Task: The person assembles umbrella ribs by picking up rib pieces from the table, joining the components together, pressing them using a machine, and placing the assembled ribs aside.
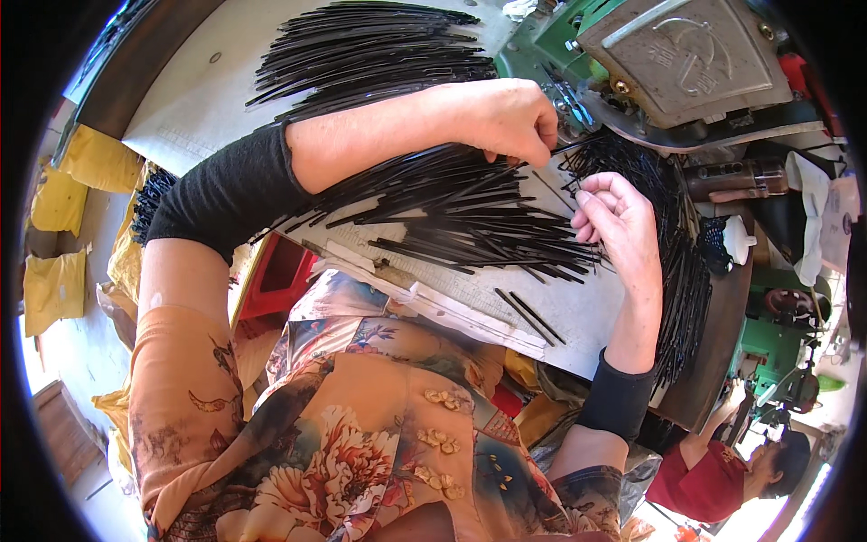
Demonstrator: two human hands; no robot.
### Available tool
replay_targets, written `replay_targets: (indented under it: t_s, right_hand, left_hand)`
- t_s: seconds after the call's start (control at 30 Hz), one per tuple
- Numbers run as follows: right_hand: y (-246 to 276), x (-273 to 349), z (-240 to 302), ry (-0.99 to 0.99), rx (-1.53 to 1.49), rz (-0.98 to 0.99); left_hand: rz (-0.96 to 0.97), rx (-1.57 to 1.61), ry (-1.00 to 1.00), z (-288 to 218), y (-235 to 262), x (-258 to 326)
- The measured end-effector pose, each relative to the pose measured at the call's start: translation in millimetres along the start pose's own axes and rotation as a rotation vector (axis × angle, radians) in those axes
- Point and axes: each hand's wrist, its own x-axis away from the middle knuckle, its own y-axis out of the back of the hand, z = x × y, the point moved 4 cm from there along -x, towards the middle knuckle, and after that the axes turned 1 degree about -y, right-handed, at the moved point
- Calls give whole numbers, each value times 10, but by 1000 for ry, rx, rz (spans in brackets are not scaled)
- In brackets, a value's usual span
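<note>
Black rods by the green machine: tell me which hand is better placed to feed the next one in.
Probably the left hand: it pinches a black rod right at the green machine, while the right hand sits lower, over the rod pile.

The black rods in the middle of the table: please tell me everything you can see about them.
The black rods are thin, straight, glossy sticks, apparently metal or plastic. Many lie in a loose, flat heap on the pale table, mostly parallel, some crossing. Two lie apart near the table's edge. The left hand reaches over the heap, pinching a rod at its far end; the right hand rests at the heap's right side, fingers curled at the rod tips.
</note>
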Motion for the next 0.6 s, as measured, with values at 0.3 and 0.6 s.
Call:
replay_targets:
  t_s: [0.3,0.6]
  right_hand:
    - [-109,-77,-53,-51,-114,36]
    - [-138,-86,-78,-69,-201,68]
  left_hand:
    - [-21,-27,-135,-28,-5,-39]
    - [-35,-20,9,95,127,129]
